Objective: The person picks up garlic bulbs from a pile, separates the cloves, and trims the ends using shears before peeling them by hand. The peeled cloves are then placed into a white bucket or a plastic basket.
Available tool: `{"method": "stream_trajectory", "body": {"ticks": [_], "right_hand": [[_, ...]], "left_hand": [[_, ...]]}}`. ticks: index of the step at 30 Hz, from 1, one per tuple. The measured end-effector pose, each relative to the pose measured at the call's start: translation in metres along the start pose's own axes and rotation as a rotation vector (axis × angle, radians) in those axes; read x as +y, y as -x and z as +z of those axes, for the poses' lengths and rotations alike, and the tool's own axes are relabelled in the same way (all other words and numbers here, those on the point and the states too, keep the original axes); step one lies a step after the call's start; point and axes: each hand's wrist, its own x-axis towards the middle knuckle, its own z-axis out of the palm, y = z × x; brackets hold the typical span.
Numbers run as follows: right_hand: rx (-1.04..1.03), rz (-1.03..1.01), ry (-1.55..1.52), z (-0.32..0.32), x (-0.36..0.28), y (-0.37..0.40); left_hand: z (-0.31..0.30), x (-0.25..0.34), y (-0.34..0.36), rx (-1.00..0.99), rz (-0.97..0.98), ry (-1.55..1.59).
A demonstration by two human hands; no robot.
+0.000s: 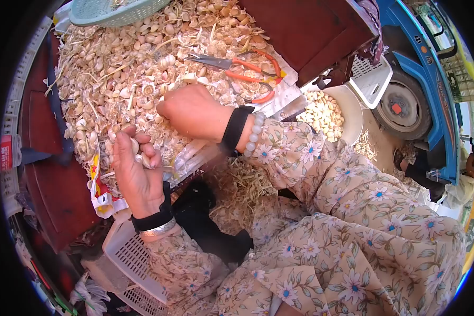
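Observation:
A wide heap of garlic cloves (pixel 158 37) and loose papery skins covers the surface in front of me. At the near left edge of the heap, my left hand (pixel 137 176) is turned palm up, its fingers curled around a few garlic cloves (pixel 137 149). My right hand (pixel 195 113) is closed over the middle of the heap, back of the hand up. Its fingertips are hidden, so what it grips cannot be made out. Beyond it lie scissors (pixel 237 68) with orange handles, blades pointing left.
A pale green basket (pixel 116 15) stands at the far edge. To the right, a white bucket (pixel 347 113) holds peeled cloves near a white crate (pixel 371 73) and a blue vehicle (pixel 426 79). Another crate (pixel 129 253) is below my left arm. Dry stalks (pixel 239 195) litter the ground.

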Motion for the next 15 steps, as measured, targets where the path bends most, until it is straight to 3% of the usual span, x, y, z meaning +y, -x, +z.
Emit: {"method": "stream_trajectory", "body": {"ticks": [4,7,15], "right_hand": [[0.223,-0.098,-0.234,-0.005,0.007,0.003],[0.105,-0.036,-0.730,-0.015,0.006,0.003],[0.219,-0.148,-0.630,-0.025,0.003,0.012]], "left_hand": [[0.000,-0.001,-0.008,0.047,0.123,-0.329],[0.003,-0.004,-0.010,0.022,0.125,-0.411],[0.018,-0.013,-0.001,-0.064,0.128,-0.517]]}}
